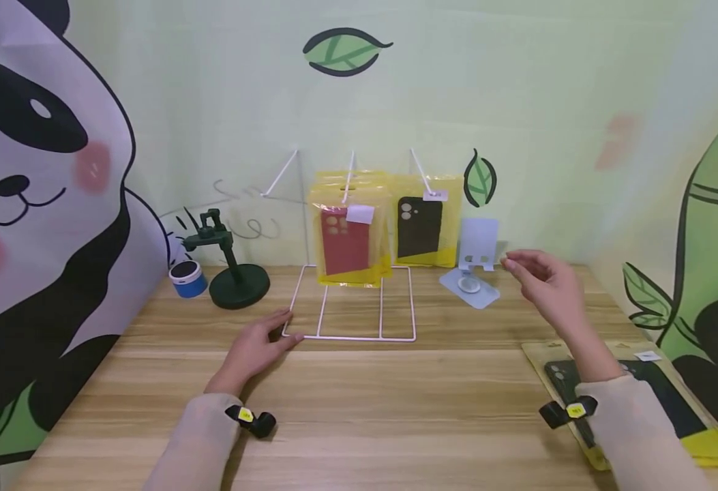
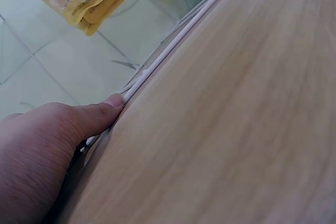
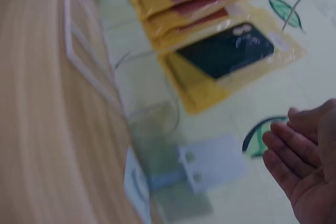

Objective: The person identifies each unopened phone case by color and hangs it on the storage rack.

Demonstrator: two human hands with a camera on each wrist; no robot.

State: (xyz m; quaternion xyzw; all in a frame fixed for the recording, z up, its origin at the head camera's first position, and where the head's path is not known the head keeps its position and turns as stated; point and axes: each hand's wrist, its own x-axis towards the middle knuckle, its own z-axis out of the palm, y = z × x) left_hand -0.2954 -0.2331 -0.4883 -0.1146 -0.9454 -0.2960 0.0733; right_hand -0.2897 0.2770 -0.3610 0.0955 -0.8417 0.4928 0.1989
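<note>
A white wire display rack (image 1: 349, 338) stands on the table, with several hooks at its top. My left hand (image 1: 256, 351) rests at the base's front left corner; in the left wrist view its thumb (image 2: 102, 115) presses the white wire. From the middle hook hang yellow-edged clear packs, the front one holding a dark pink phone case (image 1: 345, 249). A pack with a black phone case (image 1: 419, 232) hangs on the right hook. My right hand (image 1: 549, 290) is raised beside the light-coloured phone stand (image 1: 478, 240), fingers loosely bent, holding nothing in the right wrist view.
More packed phone cases (image 1: 671, 389) lie at the right table edge, under my right forearm. At the back left are a dark green stand (image 1: 238, 286) and a blue and white round jar-like item (image 1: 189, 281). A printed wall covering (image 1: 346, 109) stands behind the table.
</note>
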